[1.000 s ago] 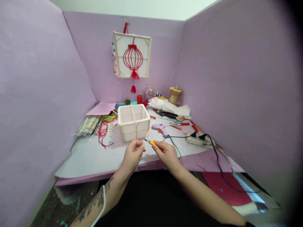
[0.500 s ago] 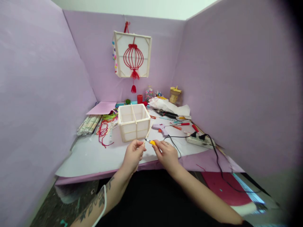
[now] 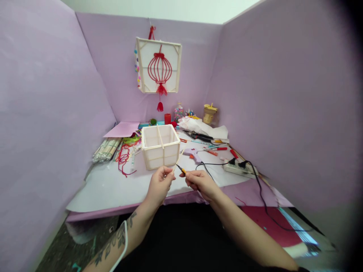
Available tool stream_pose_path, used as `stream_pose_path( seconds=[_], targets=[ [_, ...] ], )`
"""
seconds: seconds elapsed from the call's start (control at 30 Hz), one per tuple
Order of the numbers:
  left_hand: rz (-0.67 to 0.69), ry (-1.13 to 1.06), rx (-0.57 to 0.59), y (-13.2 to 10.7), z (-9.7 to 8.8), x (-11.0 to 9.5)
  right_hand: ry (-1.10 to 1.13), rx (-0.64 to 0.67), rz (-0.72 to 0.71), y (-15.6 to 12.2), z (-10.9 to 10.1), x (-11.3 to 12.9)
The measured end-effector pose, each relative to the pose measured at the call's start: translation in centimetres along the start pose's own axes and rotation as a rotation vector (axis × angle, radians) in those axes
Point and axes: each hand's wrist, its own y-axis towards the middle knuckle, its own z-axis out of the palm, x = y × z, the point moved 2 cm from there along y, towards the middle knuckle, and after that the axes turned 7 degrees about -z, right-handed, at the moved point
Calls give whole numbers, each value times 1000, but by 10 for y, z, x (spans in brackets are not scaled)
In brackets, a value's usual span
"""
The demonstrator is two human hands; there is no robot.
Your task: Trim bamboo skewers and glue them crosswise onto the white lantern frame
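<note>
My left hand (image 3: 159, 185) pinches a thin wooden stick (image 3: 178, 158) that slants up to the right, near the table's front edge. Close beside it, my right hand (image 3: 202, 183) grips a small yellow-handled cutter (image 3: 182, 169) whose dark tip points at the stick. Just behind both hands stands an open white box frame of sticks and paper (image 3: 160, 146).
A finished lantern with a red design (image 3: 159, 66) hangs on the back wall. A purple glue gun (image 3: 191, 153), a power strip (image 3: 239, 167) with black cables, scissors (image 3: 198, 136), red yarn (image 3: 123, 158) and a bundle of sticks (image 3: 106, 150) lie on the white paper-covered table (image 3: 113, 189).
My right hand has dropped slightly and turned, so the cutter's tip now sits closer to the stick. My left hand and the stick have stayed nearly still.
</note>
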Motion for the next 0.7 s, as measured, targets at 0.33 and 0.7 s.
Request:
stream_pose_path(
  seconds=[0.33,0.7],
  targets=[
    [-12,0,9,-2,0,-1,27,-23,-9,1,-2,-2],
    [6,54,-16,0,-4,1,-478,-170,-260,-1,-1,2]
  ],
)
